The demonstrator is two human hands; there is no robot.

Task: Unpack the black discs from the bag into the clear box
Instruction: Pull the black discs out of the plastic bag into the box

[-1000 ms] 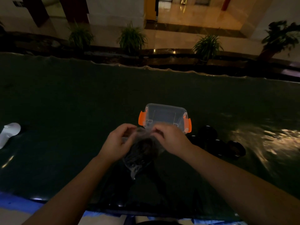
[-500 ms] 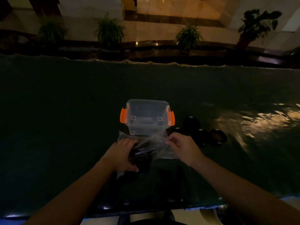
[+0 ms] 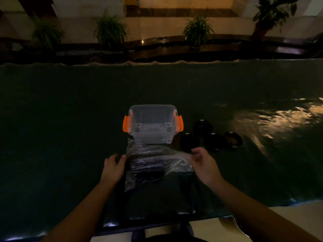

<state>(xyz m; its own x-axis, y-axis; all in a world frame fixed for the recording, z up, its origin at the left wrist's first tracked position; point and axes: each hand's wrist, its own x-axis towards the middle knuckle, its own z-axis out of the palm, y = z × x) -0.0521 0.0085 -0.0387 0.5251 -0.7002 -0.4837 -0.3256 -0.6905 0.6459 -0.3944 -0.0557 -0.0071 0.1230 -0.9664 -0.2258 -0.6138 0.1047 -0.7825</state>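
Clear plastic of the bag (image 3: 153, 163) is gripped at both sides. Left hand (image 3: 113, 167): fingers laid flat and together against the bag's left edge, palm down on the table covering; whether they pinch the film cannot be told. Right hand (image 3: 203, 163): thumb and forefinger closed narrowly on the bag's right corner, the remaining fingers loosely curled. Inside the bag lies a dark row of black discs (image 3: 146, 169), seen edge-on with ribbed rims; their number cannot be told.

Clear box (image 3: 153, 124) with orange latches (image 3: 126, 126) stands open just beyond the bag, its near wall touching or just overlapping the bag's far edge. Nothing stands between bag and box.

Four loose discs (image 3: 189, 142) rest on the table to the right of the box, just beyond the right hand's fingertips and close together. Dark green table covering (image 3: 70, 119) extends bare and wide to the left and far side, with a patch of reflected light at the right. Its near edge runs below the forearms. Potted plants (image 3: 110, 30) stand on a ledge beyond the far edge, well apart from the work.
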